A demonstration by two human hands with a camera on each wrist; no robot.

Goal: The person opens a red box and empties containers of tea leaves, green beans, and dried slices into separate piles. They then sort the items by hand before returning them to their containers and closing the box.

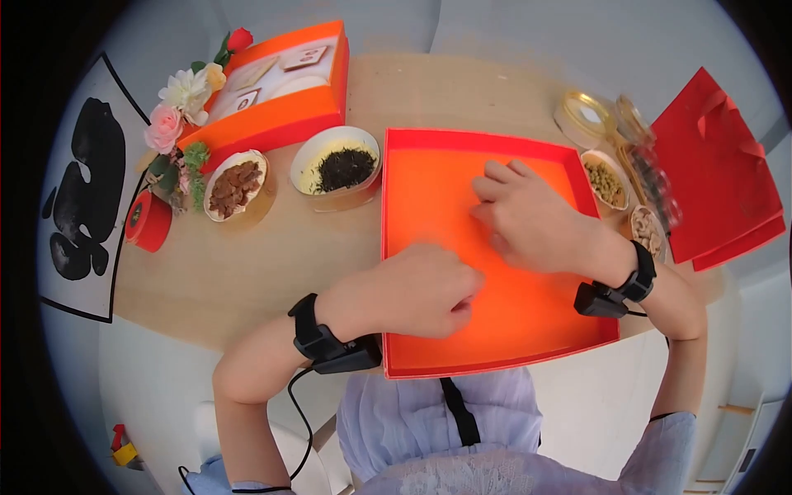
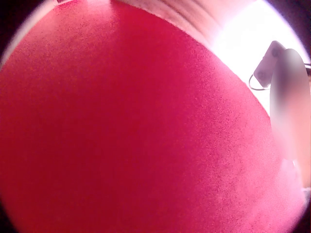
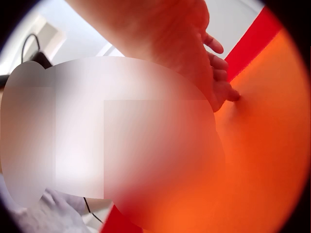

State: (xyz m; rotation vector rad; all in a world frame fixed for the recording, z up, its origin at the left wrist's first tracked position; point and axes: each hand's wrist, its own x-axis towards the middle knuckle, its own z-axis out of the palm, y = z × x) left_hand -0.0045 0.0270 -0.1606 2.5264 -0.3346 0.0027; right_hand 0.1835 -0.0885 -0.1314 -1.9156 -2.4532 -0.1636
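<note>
Both hands are over a shallow red box (image 1: 495, 351) with an orange inside, and nothing shows in either. My left hand (image 1: 404, 289) is above its left front part, back up, fingers curled under. Farther back and to the right, my right hand (image 1: 536, 219) has loosely bent fingers; whether they touch the bottom cannot be told. In the right wrist view, a hand (image 3: 216, 73) has a fingertip at the orange surface (image 3: 267, 131); which hand it is, I cannot tell. A red surface (image 2: 121, 121) fills most of the left wrist view.
Left of the box stand a bowl of dark leaves (image 1: 346, 169), a bowl of brown pieces (image 1: 237, 188), a red tin (image 1: 148, 221), flowers (image 1: 165, 128) and an orange gift box (image 1: 285, 128). At right are small bowls (image 1: 606, 180), jars (image 1: 584, 117) and a red bag (image 1: 718, 173).
</note>
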